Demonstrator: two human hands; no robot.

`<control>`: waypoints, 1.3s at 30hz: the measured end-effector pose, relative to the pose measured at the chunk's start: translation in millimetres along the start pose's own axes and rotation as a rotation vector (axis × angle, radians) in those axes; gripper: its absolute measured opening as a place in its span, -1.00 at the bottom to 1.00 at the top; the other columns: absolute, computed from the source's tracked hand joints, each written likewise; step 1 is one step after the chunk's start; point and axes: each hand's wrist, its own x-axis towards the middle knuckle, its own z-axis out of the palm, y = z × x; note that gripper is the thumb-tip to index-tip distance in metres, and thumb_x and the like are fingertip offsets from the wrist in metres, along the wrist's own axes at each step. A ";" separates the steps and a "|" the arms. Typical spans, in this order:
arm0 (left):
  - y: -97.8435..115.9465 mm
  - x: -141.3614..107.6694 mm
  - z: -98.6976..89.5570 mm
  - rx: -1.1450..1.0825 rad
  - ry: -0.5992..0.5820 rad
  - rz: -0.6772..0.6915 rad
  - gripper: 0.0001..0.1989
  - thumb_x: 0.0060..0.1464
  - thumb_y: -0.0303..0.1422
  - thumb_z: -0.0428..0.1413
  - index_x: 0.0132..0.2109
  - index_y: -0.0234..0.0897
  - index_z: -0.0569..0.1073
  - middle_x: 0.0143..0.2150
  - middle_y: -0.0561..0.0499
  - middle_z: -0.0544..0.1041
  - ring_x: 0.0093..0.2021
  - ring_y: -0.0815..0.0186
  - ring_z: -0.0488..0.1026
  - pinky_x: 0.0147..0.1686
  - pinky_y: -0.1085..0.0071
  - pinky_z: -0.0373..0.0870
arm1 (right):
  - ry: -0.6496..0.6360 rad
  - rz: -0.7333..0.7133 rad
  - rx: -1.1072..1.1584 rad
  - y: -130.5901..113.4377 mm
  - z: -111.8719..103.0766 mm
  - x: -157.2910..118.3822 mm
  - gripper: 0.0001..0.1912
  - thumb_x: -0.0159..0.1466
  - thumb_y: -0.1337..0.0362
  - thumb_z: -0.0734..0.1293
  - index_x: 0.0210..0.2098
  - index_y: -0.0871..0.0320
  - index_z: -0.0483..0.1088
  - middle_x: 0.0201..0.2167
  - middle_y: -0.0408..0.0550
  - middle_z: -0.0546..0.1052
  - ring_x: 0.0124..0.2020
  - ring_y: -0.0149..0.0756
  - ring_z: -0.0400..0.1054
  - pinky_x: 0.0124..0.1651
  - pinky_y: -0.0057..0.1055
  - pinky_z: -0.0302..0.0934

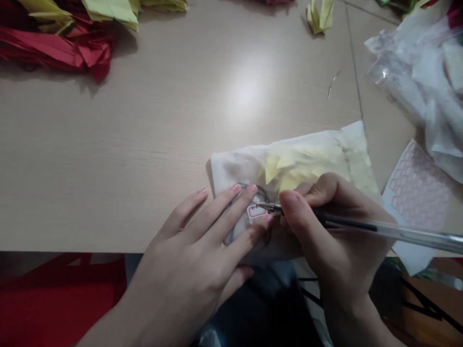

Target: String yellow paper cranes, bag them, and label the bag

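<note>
Right hand (336,236) clamped on a clear ballpoint pen (390,230) — tip at a small red-edged label (257,211) on a plastic bag (307,164) — left hand (191,255) open, fingers spread, pressing the bag onto a beige table (108,144), label sheet (415,193) just beside

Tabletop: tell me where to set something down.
Bare tabletop lies between the red folded paper and the left hand, left of the translucent bag. Crowded at right: right hand, pen, sheet of red-outlined labels, clear plastic bag.
</note>
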 end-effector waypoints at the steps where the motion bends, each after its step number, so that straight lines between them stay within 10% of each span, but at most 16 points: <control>1: -0.2 0.0 0.1 0.000 -0.003 0.003 -0.51 0.18 -0.18 0.03 0.23 -0.13 0.28 0.31 0.02 0.22 0.28 0.16 0.19 0.25 0.18 0.04 | -0.006 -0.010 -0.017 0.3 0.0 0.4 -0.71 0.16 0.33 0.39 -0.58 0.12 0.20 -0.67 -0.27 0.35 -0.66 -0.49 0.23 -0.61 -0.51 0.14; 39: 0.1 -0.5 0.1 0.019 -0.014 0.001 -0.58 0.21 -0.18 -0.02 0.18 -0.15 0.34 0.33 0.03 0.19 0.29 0.18 0.16 0.28 0.20 -0.03 | -0.050 -0.094 -0.290 -1.5 0.6 1.1 -0.68 0.16 0.33 0.31 -0.67 0.13 0.17 -0.71 -0.26 0.32 -0.69 -0.53 0.12 -0.64 -0.52 0.02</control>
